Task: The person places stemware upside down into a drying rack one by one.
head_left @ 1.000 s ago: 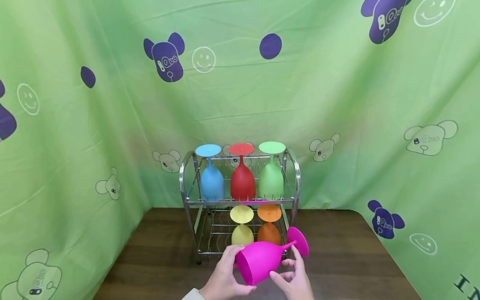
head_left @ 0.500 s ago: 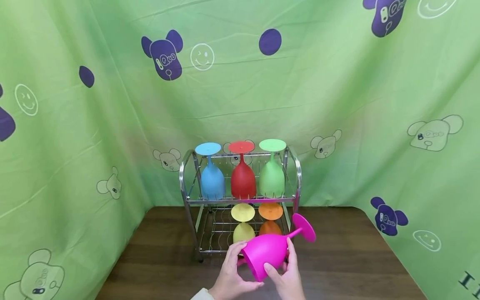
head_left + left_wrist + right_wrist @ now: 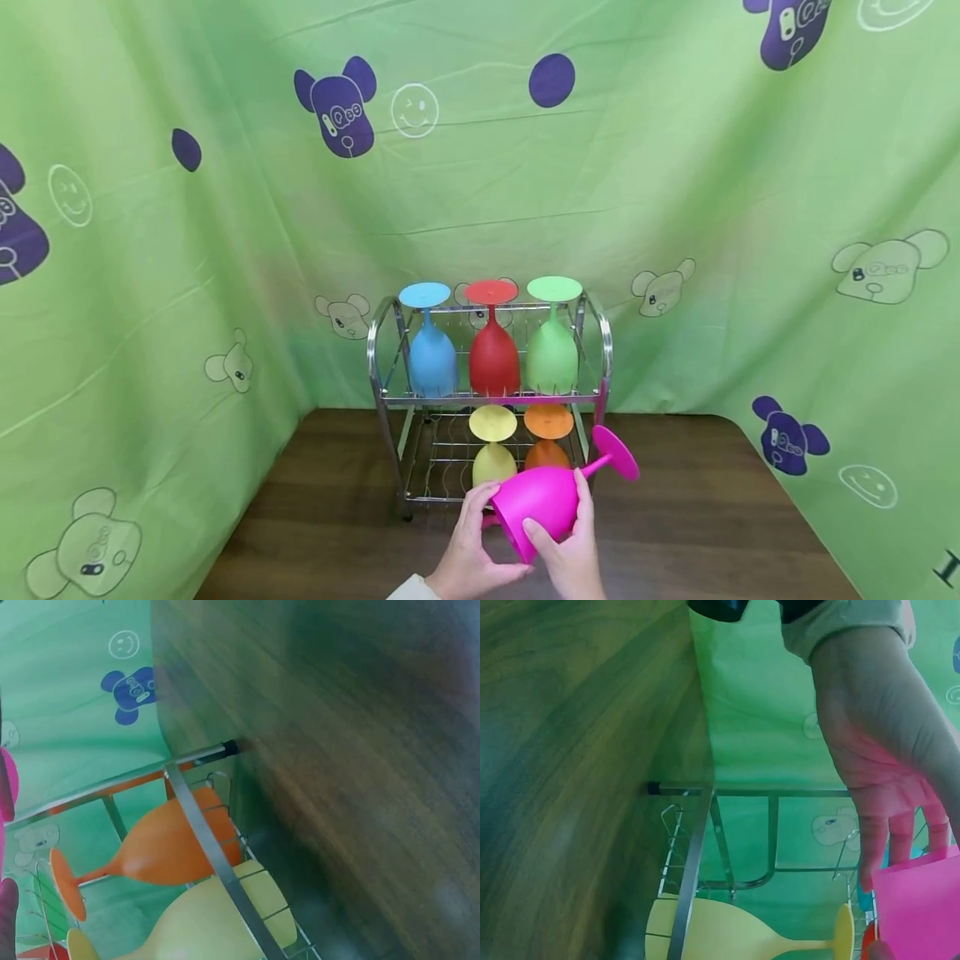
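Observation:
In the head view a magenta goblet [image 3: 543, 500] is held tilted in front of the rack, its mouth facing lower left and its foot upper right. My left hand [image 3: 474, 550] grips it at the rim, fingers above and thumb below. Round the bowl is my right hand [image 3: 572, 554], thumb on the near side and fingers on the far side. In the right wrist view, part of the magenta bowl [image 3: 919, 900] shows against the fingers of the left hand [image 3: 889, 742]. Only a sliver of the goblet is visible in the left wrist view.
Behind the hands stands a two-tier metal rack [image 3: 603, 342]. Upside down on its upper tier are blue [image 3: 432, 362], red [image 3: 493, 362] and green [image 3: 552, 360] goblets. Yellow [image 3: 493, 462] and orange [image 3: 547, 452] ones stand likewise below. Brown wooden table [image 3: 697, 500]; green printed cloth around.
The goblet's foot has risen and shifted right. My right hand has moved from near the stem to a hold round the bowl, while the left stays at the rim.

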Motion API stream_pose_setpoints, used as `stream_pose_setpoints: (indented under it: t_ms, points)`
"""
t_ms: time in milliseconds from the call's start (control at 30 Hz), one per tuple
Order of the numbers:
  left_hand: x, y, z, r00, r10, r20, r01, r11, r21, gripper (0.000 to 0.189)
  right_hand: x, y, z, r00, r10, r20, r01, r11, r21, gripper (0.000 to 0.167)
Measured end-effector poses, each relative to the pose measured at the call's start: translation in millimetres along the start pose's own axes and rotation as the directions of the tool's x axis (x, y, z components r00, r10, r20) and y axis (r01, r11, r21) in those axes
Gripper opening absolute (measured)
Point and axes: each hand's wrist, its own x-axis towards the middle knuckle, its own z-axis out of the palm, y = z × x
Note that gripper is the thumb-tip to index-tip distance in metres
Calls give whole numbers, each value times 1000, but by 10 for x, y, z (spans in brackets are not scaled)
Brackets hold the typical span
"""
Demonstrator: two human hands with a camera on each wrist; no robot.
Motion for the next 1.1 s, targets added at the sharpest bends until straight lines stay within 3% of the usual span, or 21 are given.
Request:
stream_pose_setpoints:
  t_ms: [100, 300, 367, 533, 733, 900, 967, 1100]
  points:
    - [-7, 7, 4, 1000, -24, 5, 24, 1000, -17, 98, 7, -10, 11, 1000, 12, -22, -12, 1000, 4, 94]
    - [1, -51, -119, 995, 81, 57, -83, 995, 50, 93, -5, -15, 5, 998, 17, -54, -19, 999, -29, 97]
    - [6, -73, -204, 994, 75, 79, -79, 996, 38, 89, -1, -9, -3, 998, 14, -60, -17, 998, -53, 97]
    - [18, -128, -433, 998, -35, 50, 33, 999, 29, 74, 31, 23, -32, 995, -71, -75, 59, 988, -144, 99]
    - [59, -220, -615, 987, -121, -110, 132, 986, 105, 61, 48, 83, -78, 981, -185, -50, 171, 961, -216, 101]
    - [97, -269, -700, 942, -213, -260, 258, 954, 155, 49, 65, 132, -96, 962, -273, 1, 263, 926, -271, 98]
    - [105, -285, -734, 913, -263, -311, 318, 938, 139, 45, 76, 156, -97, 948, -316, 18, 307, 904, -296, 98]
    - [130, -305, -814, 842, -373, -390, 423, 905, 49, 39, 110, 205, -98, 916, -399, 43, 391, 863, -319, 97]
